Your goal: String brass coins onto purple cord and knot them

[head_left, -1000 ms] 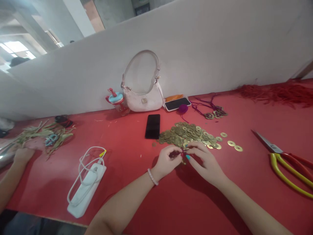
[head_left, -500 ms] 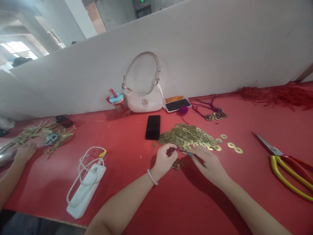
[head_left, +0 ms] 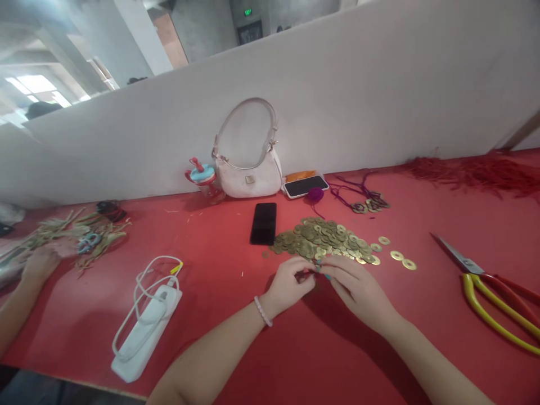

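No legible text; distant green sign (head_left: 247, 11) and handbag badge (head_left: 250, 180) too small

A thin dark purple-red cord (head_left: 307, 274) is being pinched between the fingertips of the left hand (head_left: 289, 286) and the right hand (head_left: 356, 284), running short and nearly level, mostly hidden by them. A heap of round brass coins with centre holes (head_left: 324, 239) is lying flat just beyond the fingertips, with a few loose coins (head_left: 399, 257) lying off to their right.

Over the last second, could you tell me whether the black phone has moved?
No. The phone still lies just left of the coin pile, below the handbag; only the camera shifted.
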Available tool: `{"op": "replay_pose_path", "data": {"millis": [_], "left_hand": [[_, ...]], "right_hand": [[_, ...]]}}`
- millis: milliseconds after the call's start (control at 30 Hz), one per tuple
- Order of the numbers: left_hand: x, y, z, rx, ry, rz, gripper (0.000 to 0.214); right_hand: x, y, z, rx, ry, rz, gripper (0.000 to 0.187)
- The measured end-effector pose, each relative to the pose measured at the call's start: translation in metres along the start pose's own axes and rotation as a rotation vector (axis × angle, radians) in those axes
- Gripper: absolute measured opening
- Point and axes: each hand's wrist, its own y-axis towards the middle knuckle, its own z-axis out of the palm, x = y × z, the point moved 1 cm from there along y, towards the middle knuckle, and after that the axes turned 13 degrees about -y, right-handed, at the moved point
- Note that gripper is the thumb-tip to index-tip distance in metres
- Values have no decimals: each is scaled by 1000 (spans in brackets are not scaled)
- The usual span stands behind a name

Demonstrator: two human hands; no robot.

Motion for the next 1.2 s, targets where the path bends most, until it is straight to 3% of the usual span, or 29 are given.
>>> {"op": "replay_pose_path", "data": {"millis": [167,433,867,1200], "left_hand": [[-2,-2,-1,3,-54,-43,14],[0,-4,1,0,-136,-190,13],[6,-4,3,-59,-234,-279,14],[3,-2,2,-93,-187,-215,18]], "right_hand": [[-6,-3,6,118,35,173,23],[-1,-2,10,237,345,441,11],[3,0,7,233,265,394,21],[3,0,8,193,196,291,25]]}}
